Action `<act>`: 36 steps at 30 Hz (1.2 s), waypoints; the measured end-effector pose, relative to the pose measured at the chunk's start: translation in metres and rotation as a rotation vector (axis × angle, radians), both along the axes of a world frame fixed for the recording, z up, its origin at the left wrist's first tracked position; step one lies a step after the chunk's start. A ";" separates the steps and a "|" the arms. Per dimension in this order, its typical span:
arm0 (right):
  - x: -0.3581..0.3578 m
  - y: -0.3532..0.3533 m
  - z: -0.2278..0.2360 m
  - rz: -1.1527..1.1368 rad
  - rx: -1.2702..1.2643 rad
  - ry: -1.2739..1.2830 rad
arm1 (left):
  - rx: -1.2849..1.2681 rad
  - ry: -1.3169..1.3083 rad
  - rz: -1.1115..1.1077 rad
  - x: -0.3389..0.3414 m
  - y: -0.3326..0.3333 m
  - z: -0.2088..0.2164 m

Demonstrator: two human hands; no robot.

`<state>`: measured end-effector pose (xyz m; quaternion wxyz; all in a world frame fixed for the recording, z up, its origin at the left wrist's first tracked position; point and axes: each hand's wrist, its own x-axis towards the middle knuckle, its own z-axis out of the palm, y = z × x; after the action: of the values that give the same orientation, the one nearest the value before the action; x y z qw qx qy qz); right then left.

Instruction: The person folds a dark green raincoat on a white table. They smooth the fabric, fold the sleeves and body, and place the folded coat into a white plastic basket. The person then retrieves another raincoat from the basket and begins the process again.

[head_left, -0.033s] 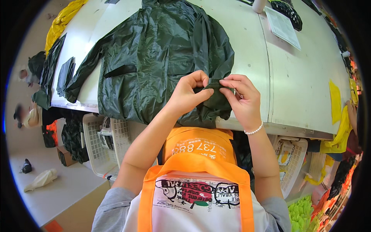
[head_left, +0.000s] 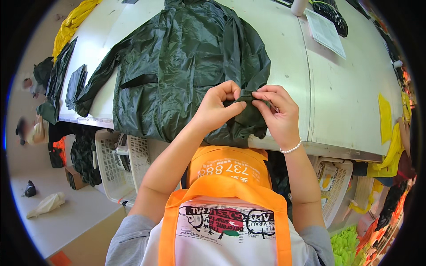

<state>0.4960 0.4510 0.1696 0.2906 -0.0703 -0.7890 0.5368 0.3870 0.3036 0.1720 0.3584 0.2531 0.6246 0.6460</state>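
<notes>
A dark green rain jacket (head_left: 177, 57) lies spread on the pale table, its lower hem at the near edge. My left hand (head_left: 219, 104) pinches the end of its right-hand sleeve between thumb and fingers. Close beside it, my right hand (head_left: 279, 108) grips the same sleeve end (head_left: 247, 95) with thumb and forefinger, the other fingers curled. Both hands are over the jacket's lower right corner, near the table edge. The part of the cuff under my fingertips is hidden.
White baskets (head_left: 108, 166) stand below the table edge at left and right. Folded dark cloth (head_left: 76, 86) and a yellow garment (head_left: 71, 26) lie at the left. A paper sheet (head_left: 326, 33) lies far right, and yellow cloth (head_left: 385, 116) hangs near the right edge.
</notes>
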 end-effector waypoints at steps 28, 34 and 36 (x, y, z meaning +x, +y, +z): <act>-0.027 0.015 -0.008 -0.049 -0.100 -0.233 | -0.126 -0.418 0.078 -0.001 0.010 -0.021; -0.023 0.030 -0.007 0.088 -0.454 -0.250 | -0.086 -0.364 0.061 -0.002 0.005 -0.003; -0.021 0.024 -0.006 0.158 -0.396 -0.270 | -0.131 -0.289 0.050 0.000 0.005 -0.002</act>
<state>0.4746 0.4745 0.1641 0.1204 -0.1347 -0.7031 0.6878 0.3865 0.3083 0.1705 0.4441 0.1181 0.6134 0.6424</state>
